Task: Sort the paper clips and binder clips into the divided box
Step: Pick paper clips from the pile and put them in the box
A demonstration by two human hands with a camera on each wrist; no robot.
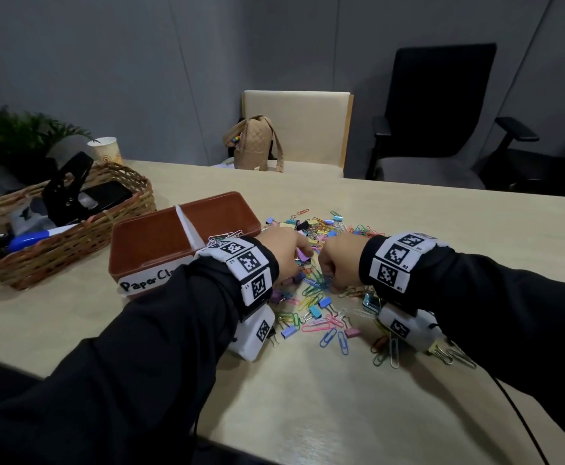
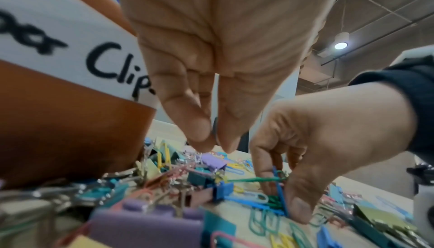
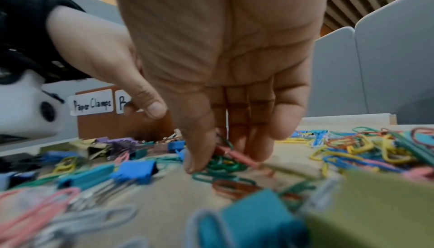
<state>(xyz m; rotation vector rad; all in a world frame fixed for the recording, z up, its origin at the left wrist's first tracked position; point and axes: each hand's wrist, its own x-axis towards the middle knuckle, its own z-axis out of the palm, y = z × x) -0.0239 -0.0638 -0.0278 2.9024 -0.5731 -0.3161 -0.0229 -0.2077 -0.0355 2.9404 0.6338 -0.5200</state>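
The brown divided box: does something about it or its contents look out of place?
Yes. A few silver paper clips hang over the brown divided box's near right rim, half out. Otherwise its visible floor looks bare while the colourful clip pile covers the table.

Far left on your counter (image 1: 442, 213) sits a wicker basket (image 1: 113, 213), a paper cup (image 1: 105, 151) behind it; a tan backpack (image 1: 252, 144) rests on the far chair (image 1: 308, 122).

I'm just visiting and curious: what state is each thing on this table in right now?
Divided box: open, a few paper clips in the right compartment.
Clip pile: loose, unsorted on the table.
Left hand: fingers pinched together above the pile.
Right hand: fingers gathering green paper clips.
Wicker basket: filled with oddments.
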